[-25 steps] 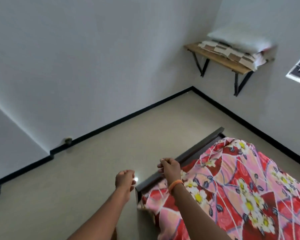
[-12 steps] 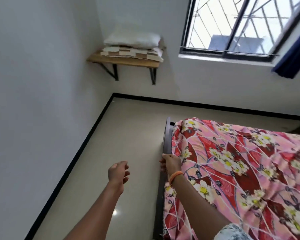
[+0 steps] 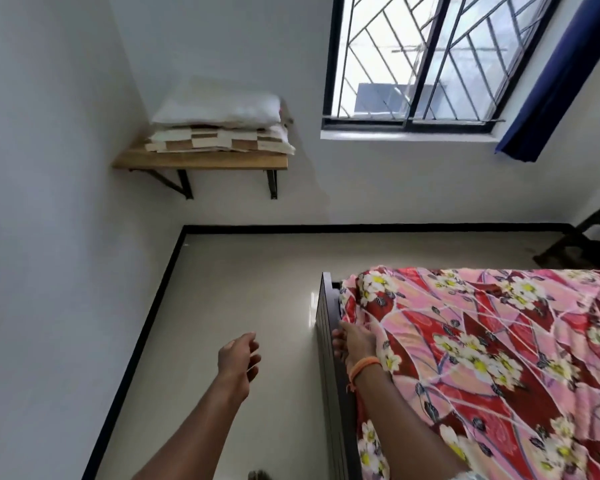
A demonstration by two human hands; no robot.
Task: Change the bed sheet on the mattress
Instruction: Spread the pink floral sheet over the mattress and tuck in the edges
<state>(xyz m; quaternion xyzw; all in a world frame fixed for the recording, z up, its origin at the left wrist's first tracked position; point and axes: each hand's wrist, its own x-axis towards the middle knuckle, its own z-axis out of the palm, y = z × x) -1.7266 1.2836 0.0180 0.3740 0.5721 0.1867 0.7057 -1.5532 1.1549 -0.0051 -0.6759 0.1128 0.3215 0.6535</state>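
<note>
A: So where is the sheet (image 3: 482, 358)?

B: Spread over the mattress, its edge against the footboard (image 3: 326, 341). The right hand (image 3: 355, 344) rests there, fingers tucked into the fabric; the left hand (image 3: 238, 358) hangs loose, holding nothing.

A: How will it handle?

B: Probably light, soft and floppy. Best pinched at a corner or edge.

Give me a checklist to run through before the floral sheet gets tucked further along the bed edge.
1. Right hand at the floral sheet edge, beside the dark bed frame: ok.
2. Firm grip on the sheet: cannot tell, fingers are partly hidden.
3. Left hand free, holding nothing: ok.
4. Sheet covers the far corner: ok.
5. Sheet lies smooth on top: not ok, wrinkles show.
</note>
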